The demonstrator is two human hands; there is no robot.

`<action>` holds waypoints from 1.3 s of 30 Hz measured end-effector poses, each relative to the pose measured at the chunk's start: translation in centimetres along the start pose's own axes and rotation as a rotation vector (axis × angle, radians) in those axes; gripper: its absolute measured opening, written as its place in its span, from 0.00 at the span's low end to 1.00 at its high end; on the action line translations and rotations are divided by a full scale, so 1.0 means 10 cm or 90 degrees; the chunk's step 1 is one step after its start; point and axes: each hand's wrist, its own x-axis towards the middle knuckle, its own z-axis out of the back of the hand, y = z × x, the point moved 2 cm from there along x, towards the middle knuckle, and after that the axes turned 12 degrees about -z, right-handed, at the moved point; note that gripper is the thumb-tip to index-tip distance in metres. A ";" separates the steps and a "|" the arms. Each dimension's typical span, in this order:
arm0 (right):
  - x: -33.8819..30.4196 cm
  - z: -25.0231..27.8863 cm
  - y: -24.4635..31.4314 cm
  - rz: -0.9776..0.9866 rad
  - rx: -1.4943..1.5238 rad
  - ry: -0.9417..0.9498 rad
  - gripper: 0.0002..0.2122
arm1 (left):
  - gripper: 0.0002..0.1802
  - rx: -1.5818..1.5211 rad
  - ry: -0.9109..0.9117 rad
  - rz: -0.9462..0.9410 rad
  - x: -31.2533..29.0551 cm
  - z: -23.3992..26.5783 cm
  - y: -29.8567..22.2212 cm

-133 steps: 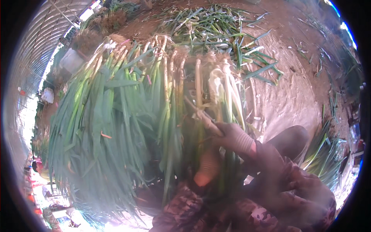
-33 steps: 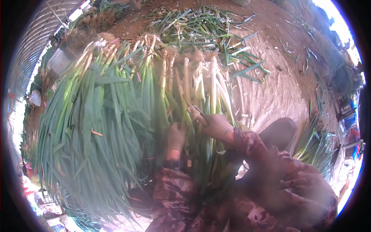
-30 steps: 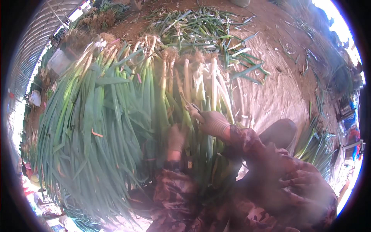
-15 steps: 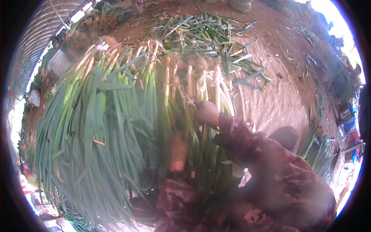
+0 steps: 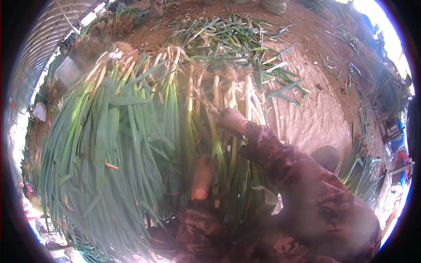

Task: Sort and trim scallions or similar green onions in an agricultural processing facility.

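My right hand (image 5: 233, 121), in a ribbed work glove, closes on the upper part of a green onion, near its brownish outer skin and roots. Lower down, my left hand (image 5: 204, 172), also gloved, is closed around green onion leaves; its fingertips are partly hidden among them. Long green onions (image 5: 118, 149) lie side by side to the left, their roots pointing away from me and their leaves toward me. Several paler, white-stemmed onions (image 5: 250, 101) rest beside my right hand.
A heap of loose green leaves (image 5: 223, 37) lies beyond the roots. Brown sheeting (image 5: 307, 118) covers ground to the right, near my knee (image 5: 325, 158). A pale sack (image 5: 272, 5) stands at the far edge, and more onions (image 5: 364, 175) lie at right.
My left hand has shifted slightly and shows more sharply. My right hand has stayed near the same stalk, turning a little, with its fingers closer in.
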 end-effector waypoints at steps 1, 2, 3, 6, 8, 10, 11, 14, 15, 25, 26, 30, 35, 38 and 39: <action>0.03 0.00 -0.06 0.029 -0.013 -0.023 0.20 | 0.26 -0.012 0.009 0.004 0.01 -0.02 -0.09; 0.03 -0.01 -0.07 0.063 -0.025 -0.044 0.20 | 0.26 -0.018 0.011 0.007 0.00 -0.02 -0.08; 0.03 -0.01 -0.08 0.098 -0.038 -0.065 0.20 | 0.25 -0.023 0.012 0.010 -0.01 -0.02 -0.05; -0.03 0.02 -0.10 0.054 -0.045 0.000 0.17 | 0.25 -0.088 0.018 0.012 -0.07 -0.01 0.01; -0.06 0.03 -0.13 0.046 -0.051 0.023 0.16 | 0.26 -0.087 0.022 0.012 -0.12 -0.01 0.01; -0.02 -0.04 -0.20 0.175 -0.253 -0.036 0.15 | 0.27 -0.028 0.024 0.014 -0.19 -0.01 -0.04; 0.07 -0.11 -0.32 0.297 -0.452 -0.108 0.15 | 0.27 -0.048 0.036 0.019 -0.19 -0.03 -0.11; -0.07 -0.19 -0.43 0.377 -0.363 -0.070 0.14 | 0.27 -0.088 0.034 0.039 -0.32 -0.01 -0.15; -0.20 -0.19 -0.49 0.317 -0.252 -0.034 0.14 | 0.26 -0.094 0.024 0.033 -0.37 -0.02 -0.16; -1.96 -0.28 -1.07 0.043 0.082 0.092 0.17 | 0.29 0.024 -0.082 0.105 -0.48 -0.17 -0.07; -2.09 -0.26 -1.10 0.047 0.062 0.088 0.17 | 0.28 0.021 -0.088 0.094 -0.47 -0.20 -0.06; -2.16 -0.31 -1.21 0.099 -0.013 0.080 0.18 | 0.27 0.001 -0.117 0.073 -0.47 -0.23 0.17; -1.77 0.02 -0.99 -0.052 0.127 0.031 0.16 | 0.24 0.069 -0.054 0.004 -0.50 -0.40 -0.31; -1.71 -0.02 -0.85 0.113 0.229 0.041 0.17 | 0.20 0.548 0.133 -0.353 -0.84 -0.64 -0.51; -1.70 0.02 -0.74 0.093 0.174 0.092 0.18 | 0.18 0.495 0.201 -0.261 -0.88 -0.69 -0.61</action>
